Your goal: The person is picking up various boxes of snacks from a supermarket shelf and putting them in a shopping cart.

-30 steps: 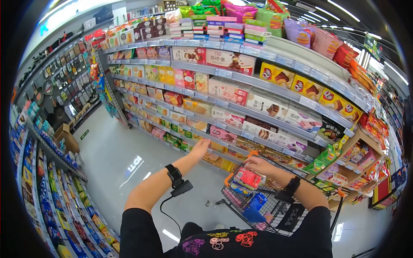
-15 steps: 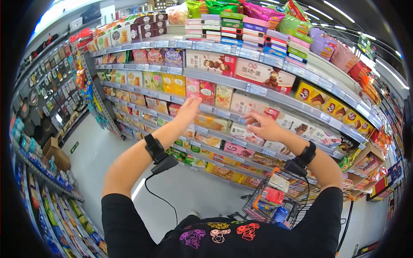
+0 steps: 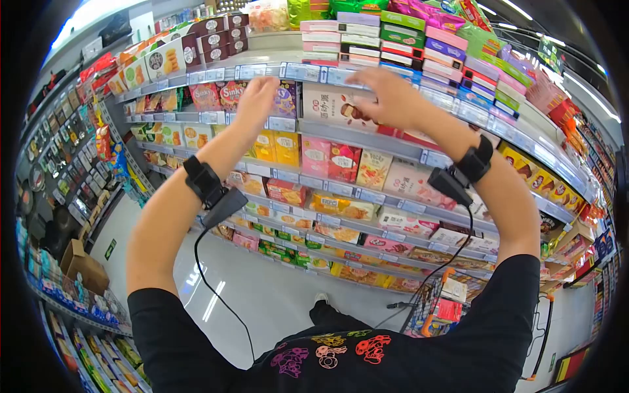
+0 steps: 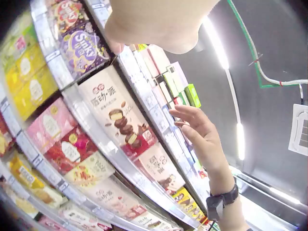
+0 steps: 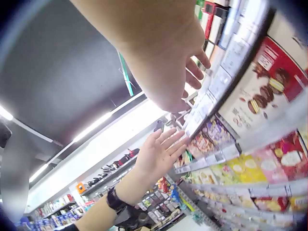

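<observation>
Both hands are raised in front of a snack shelf, holding nothing. My left hand (image 3: 257,101) overlaps the row of Sinky packs in the head view, next to a purple Sinky pack (image 3: 285,101). In the right wrist view that left hand (image 5: 158,156) shows its palm with the fingers spread. My right hand (image 3: 390,98) is before a white and red box of chocolate pies (image 3: 322,108), its fingers loosely bent at the height of the upper price rail. Above it, flat boxes (image 3: 359,34) in several colours stand in stacks on the top shelf.
Lower shelves carry pink and red boxes (image 3: 329,159) and yellow boxes (image 3: 287,147). A wire cart with a red pack (image 3: 449,310) stands at the lower right. On the left lies a brown carton (image 3: 85,268) near another shelf. Cables hang from both wrist cameras.
Both hands have risen from low by the cart and lower shelves to the height of the upper shelves. The right hand has left the cart, and the view has come closer to the shelf.
</observation>
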